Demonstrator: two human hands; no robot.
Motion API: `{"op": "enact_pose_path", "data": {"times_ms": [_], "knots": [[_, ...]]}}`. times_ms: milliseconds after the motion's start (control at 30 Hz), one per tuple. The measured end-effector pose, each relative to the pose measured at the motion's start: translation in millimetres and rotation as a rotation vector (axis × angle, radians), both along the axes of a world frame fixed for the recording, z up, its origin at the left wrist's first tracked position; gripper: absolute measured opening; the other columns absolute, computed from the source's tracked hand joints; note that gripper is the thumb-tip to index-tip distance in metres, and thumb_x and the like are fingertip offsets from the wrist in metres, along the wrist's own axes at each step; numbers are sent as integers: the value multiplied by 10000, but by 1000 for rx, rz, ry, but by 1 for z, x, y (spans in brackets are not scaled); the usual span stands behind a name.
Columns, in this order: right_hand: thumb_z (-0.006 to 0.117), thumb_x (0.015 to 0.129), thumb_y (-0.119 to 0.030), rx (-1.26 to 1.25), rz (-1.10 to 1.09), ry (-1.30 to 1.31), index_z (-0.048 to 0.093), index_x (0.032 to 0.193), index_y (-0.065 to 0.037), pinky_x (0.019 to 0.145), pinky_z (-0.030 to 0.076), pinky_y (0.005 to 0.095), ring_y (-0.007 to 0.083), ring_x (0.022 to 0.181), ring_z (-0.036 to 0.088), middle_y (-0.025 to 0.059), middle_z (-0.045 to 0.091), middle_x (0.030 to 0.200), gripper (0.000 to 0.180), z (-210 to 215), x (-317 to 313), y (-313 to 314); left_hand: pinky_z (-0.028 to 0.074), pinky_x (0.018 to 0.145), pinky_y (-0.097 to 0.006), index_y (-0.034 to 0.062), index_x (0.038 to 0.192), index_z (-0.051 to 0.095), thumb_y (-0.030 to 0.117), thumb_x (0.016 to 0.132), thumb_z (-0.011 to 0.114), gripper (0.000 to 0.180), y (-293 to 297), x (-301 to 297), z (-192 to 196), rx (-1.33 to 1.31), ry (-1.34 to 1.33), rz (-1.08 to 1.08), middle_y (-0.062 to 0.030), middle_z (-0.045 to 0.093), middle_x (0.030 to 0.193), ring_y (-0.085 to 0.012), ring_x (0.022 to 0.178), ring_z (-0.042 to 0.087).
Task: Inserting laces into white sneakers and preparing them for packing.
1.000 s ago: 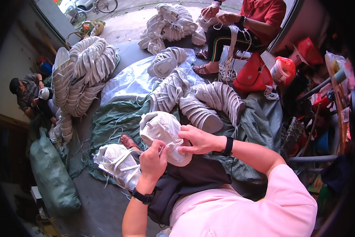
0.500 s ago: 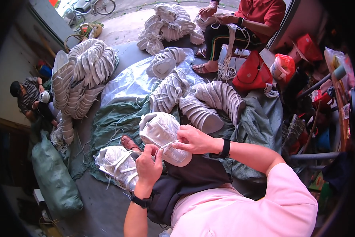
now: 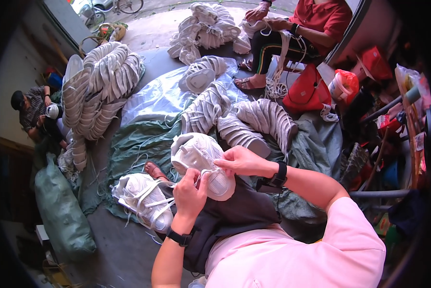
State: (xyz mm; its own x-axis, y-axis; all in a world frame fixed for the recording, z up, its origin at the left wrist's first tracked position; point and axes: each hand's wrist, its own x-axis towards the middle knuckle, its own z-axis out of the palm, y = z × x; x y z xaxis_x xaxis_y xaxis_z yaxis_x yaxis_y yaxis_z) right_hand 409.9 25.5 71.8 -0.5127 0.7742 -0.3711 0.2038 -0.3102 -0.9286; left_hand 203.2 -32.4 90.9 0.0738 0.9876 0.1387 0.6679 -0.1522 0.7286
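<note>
A white sneaker [image 3: 190, 152] rests on my dark-clad lap, its toe toward me. At the sneaker's lace holes, my left hand [image 3: 190, 194] and my right hand [image 3: 242, 162] pinch a white shoelace [image 3: 210, 172]. The fingers of both are closed; the fingertips partly cover the lace, so I cannot tell which hole it sits in. Left of it lies a second white sneaker [image 3: 146, 199], with loose laces trailing across its top, close to my left forearm.
Stacks of white shoe uppers [image 3: 265, 122] lie ahead on green sheeting [image 3: 138, 139], with a taller pile [image 3: 100, 86] at the left. A stuffed green sack [image 3: 64, 211] stands nearby. Beyond sit a person in red [image 3: 321, 24] and another person [image 3: 33, 113] at far left.
My left hand has shifted slightly right and up, nearer the sneaker's lace holes. My right hand has moved a little right and up, its fingers still at the lace.
</note>
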Motion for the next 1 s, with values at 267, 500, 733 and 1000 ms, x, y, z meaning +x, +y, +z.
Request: {"op": "enact_pose_path", "data": {"times_ms": [267,500,733,1000], "knots": [[673,894,-325,-53,152,-167,680,797,-13,552,513,221,87,642,657,37,676,692,327,14,-8,8,476,564,-418,46,814,552,232,835,720,251,-2,-7,-6,18,34,40,-142,626,697,-339,624,631],[679,856,-245,44,231,-303,683,799,8,559,522,228,90,639,660,48,681,687,259,33,-23,7,479,572,-419,47,810,557,227,823,734,253,-5,-16,-6,19,4,49,-141,628,704,-337,636,634],[633,920,-194,-202,76,-136,665,870,-12,549,480,200,61,608,608,12,640,665,191,19,-26,-9,482,575,-421,50,814,562,247,828,732,261,-11,-25,-10,12,0,53,-136,630,718,-333,647,635],[587,961,-135,-731,-245,312,631,917,-26,551,458,201,60,596,542,-30,575,703,125,9,-38,-29,464,564,-402,40,809,555,231,830,734,262,-14,-34,-14,38,-26,42,-133,611,697,-312,619,613]]}}
